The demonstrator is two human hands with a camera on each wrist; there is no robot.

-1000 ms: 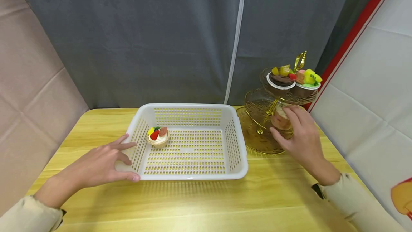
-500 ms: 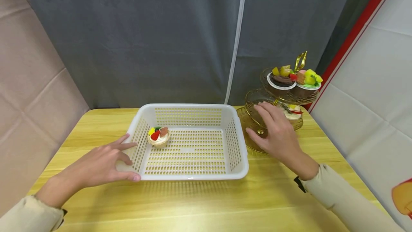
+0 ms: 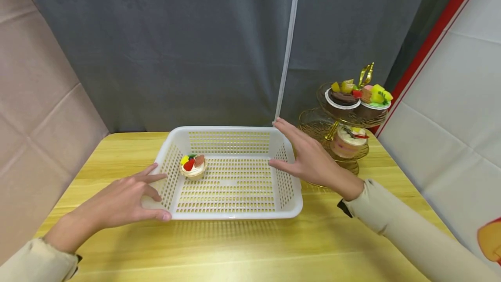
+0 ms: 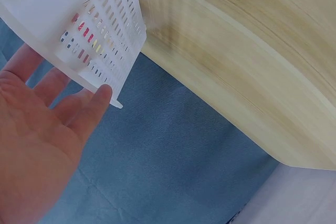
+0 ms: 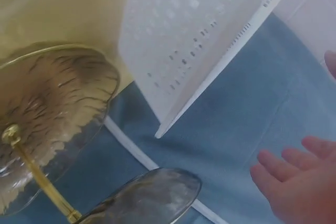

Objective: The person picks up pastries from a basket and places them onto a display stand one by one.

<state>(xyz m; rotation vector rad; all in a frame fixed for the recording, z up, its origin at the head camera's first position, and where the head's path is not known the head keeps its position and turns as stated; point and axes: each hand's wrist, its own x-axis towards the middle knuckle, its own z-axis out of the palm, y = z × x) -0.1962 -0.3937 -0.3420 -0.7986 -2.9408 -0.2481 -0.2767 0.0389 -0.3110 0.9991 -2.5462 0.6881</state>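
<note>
My left hand [image 3: 121, 199] is at the left rim of a white perforated plastic basket [image 3: 231, 216], fingers spread, fingertips and thumb at its edge. The left wrist view has those fingers along the basket's rim. A small fruit tart [image 3: 192, 168] with cream sits inside, towards the left. Above the basket's right rim hovers my right hand [image 3: 313, 158], its fingers extended and nothing in its grasp; the right wrist view shows the same hand [image 5: 304, 177] apart from the basket. Just right of it stands a tiered glass cake stand [image 3: 331, 132] with a gold stem.
A round cream-topped cake [image 3: 348, 145] rests on the stand's middle tier. Two dessert cups [image 3: 341, 101] with fruit toppings are on the top tier. The wooden table [image 3: 219, 256] has a grey curtain [image 3: 176, 55] behind it and pale walls at both sides.
My right hand has let go of the round cake on the middle tier and moved left to above the basket's right rim. My left hand, the basket and the tart stay put.
</note>
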